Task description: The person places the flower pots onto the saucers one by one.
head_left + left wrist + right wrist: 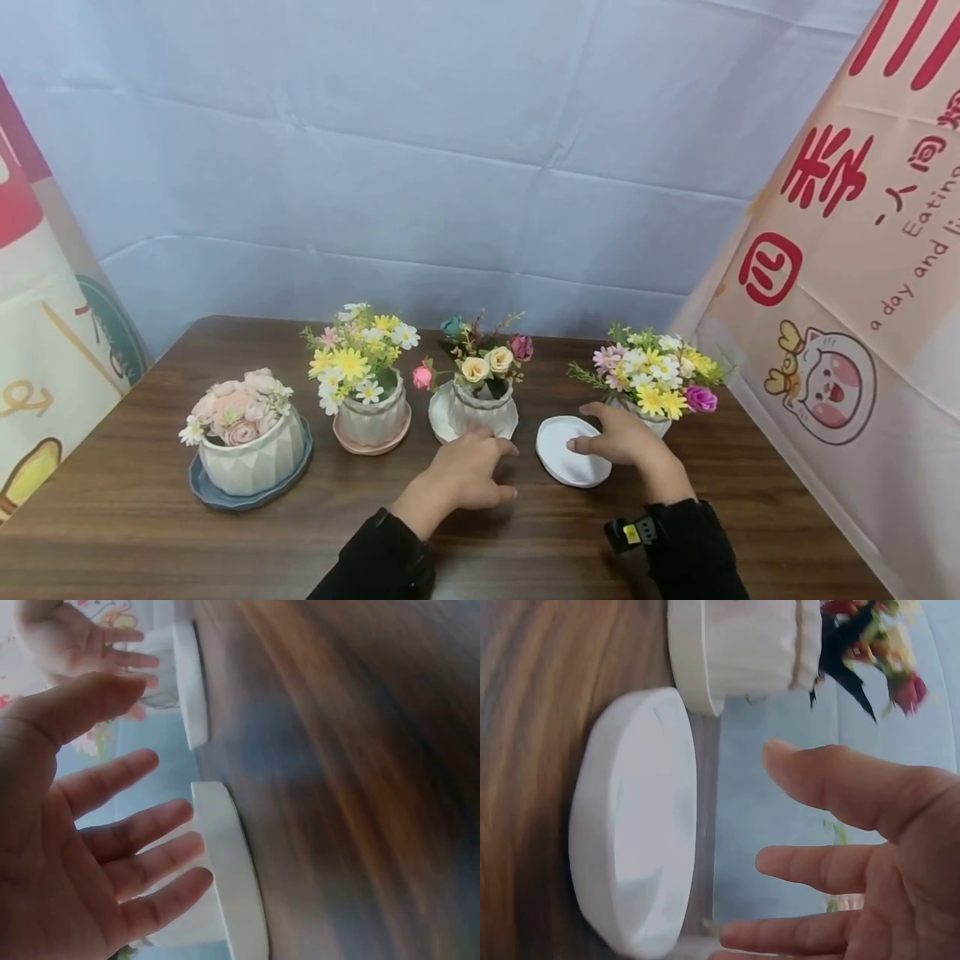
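My left hand (465,471) hovers in front of the middle flowerpot (483,412), which stands on a white saucer (438,414). In the left wrist view the fingers of this hand (135,847) are spread, and nothing is held. Over the right edge of a bare white saucer (566,454) reaches my right hand (626,437), its thumb and fingers apart. The right wrist view has the bare saucer (656,832) beside the extended fingers, with a gap between them. Just behind the right hand is a flowerpot (656,422) with yellow, white and purple flowers, its base partly hidden.
To the left, a pot of daisies (372,417) stands on a pink saucer (367,448). Farther left, a wide white pot (251,458) of pale pink flowers sits on a blue saucer (225,500). Cloths hang behind the wooden table (300,550) and at both sides.
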A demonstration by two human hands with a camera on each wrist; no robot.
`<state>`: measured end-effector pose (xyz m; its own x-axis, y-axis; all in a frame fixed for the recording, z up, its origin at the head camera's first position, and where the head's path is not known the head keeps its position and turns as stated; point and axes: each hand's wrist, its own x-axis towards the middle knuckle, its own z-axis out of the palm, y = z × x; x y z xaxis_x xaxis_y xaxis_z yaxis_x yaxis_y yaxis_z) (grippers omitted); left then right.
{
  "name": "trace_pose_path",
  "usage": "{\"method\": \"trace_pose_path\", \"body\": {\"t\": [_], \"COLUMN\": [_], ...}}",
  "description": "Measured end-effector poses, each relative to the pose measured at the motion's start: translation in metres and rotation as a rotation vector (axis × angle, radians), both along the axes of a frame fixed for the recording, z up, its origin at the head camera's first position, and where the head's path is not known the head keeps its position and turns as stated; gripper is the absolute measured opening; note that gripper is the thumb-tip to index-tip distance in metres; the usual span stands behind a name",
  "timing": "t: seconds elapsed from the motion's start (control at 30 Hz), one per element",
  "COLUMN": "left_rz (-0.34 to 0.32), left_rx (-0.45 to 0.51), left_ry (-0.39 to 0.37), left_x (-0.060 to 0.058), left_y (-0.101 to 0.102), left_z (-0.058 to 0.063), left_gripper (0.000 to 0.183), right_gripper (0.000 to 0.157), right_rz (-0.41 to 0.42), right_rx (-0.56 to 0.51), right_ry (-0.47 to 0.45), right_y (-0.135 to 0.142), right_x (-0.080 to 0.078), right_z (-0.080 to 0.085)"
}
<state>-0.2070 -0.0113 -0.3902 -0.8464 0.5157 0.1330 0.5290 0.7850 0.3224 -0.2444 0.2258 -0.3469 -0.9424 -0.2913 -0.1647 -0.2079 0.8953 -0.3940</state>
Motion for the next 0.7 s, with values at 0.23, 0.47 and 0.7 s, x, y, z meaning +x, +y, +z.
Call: {"method": "trace_pose_path", "body": {"t": [0.23,0.47,0.7], "left_rz": [-0.006,-0.032,-0.045], "left_rx": [0.118,0.139,0.169], "left_ry": [-0.038,-0.058,-0.118], "left_x": [-0.003,-0.002,-0.003], "left_y": [0.007,0.017,0.024], "left_z": [-0.002,-0.001,-0.003], "left_gripper": [0.041,0.040,0.036], "right_gripper": [0.068,0.069,0.064], "right_rz": [0.023,-0.006,-0.072], "right_rx": [-0.114,-0.166,-0.151], "right_ry": [-0.037,-0.079,-0.073], "right_y": [0.026,0.045,0.059], "right_x": [0.003,0.004,0.005], "right_z": [0.004,0.006,0.006]}}
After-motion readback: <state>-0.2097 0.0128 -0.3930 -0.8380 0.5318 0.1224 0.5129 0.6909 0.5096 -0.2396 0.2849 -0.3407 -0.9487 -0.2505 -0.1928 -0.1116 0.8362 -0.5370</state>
